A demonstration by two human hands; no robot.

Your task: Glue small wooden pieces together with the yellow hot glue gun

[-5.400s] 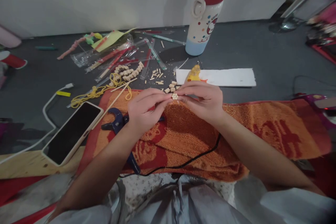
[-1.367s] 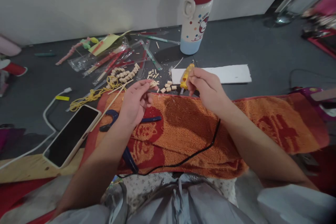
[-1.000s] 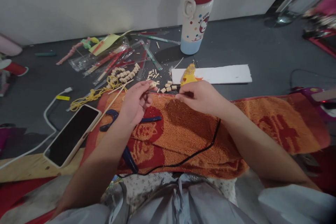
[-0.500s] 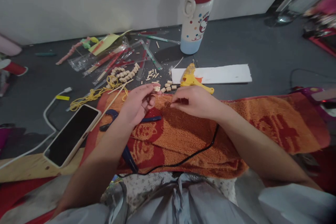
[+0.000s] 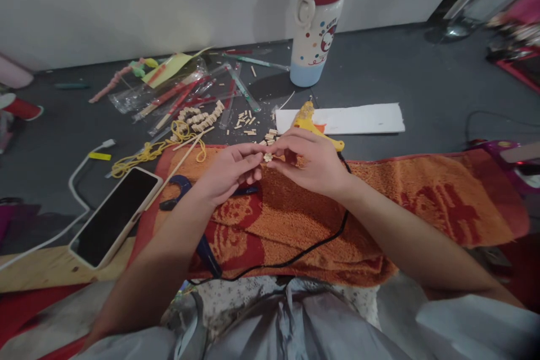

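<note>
A small cluster of short pale wooden stick pieces [image 5: 268, 157] sits between the fingertips of both hands, above an orange towel [image 5: 295, 219]. My left hand [image 5: 232, 171] pinches it from the left. From the right, the thumb and forefinger of my right hand [image 5: 310, 160] close on its other side. Just behind the right hand, a yellow glue gun [image 5: 306, 115] rests on a white strip [image 5: 363, 118]. Loose wooden pieces [image 5: 270, 136] lie behind the fingertips, partly hidden. Below the left hand is a dark blue handled tool [image 5: 179, 188], largely covered by the forearm.
A water bottle [image 5: 318, 28] stands at the back. Chains of joined wooden pieces [image 5: 202, 118], yellow string [image 5: 145, 157] and wrapped chopsticks [image 5: 175, 101] lie at the left. A phone [image 5: 116, 216] rests beside the towel. A black cord [image 5: 291, 261] crosses the towel.
My right hand has moved left, and its fingertips now meet the cluster. My left hand has shifted slightly right and down with the cluster. The glue gun stays in place.
</note>
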